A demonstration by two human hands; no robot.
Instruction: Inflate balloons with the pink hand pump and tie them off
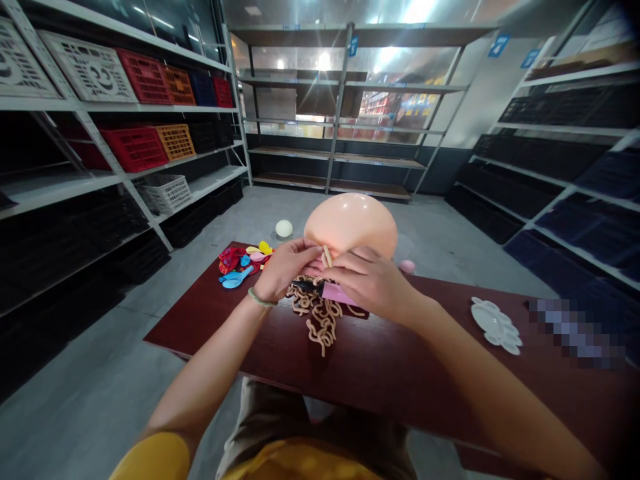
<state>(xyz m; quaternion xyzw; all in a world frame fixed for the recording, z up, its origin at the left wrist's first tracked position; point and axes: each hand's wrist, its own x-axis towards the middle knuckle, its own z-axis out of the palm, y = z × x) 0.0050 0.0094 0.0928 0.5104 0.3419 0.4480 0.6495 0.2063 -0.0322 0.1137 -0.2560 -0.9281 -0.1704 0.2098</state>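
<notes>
A large inflated peach balloon (pixel 355 221) rests just beyond my hands, its neck pointing toward me. My left hand (pixel 289 267) is closed, thumb and fingers pinching at the balloon's pale neck. From the other side my right hand (pixel 373 277) is closed on the same neck, its fingers curled over it. Below them lies a pink tool with a black tip, apparently a balloon pump (pixel 336 293), partly covered by my right hand. Around and in front of it spreads a pile of beige curly strips (pixel 323 323) on the dark red table (pixel 395 357).
Several uninflated coloured balloons (pixel 245 261) lie at the table's left end. A white paw-shaped palette (pixel 496 325) sits on the right, near a blurred-out item (pixel 575 333). On the floor beyond are a pale ball-like balloon (pixel 284 229) and a pink one (pixel 407 267). Shelves with crates (pixel 135 148) surround the table.
</notes>
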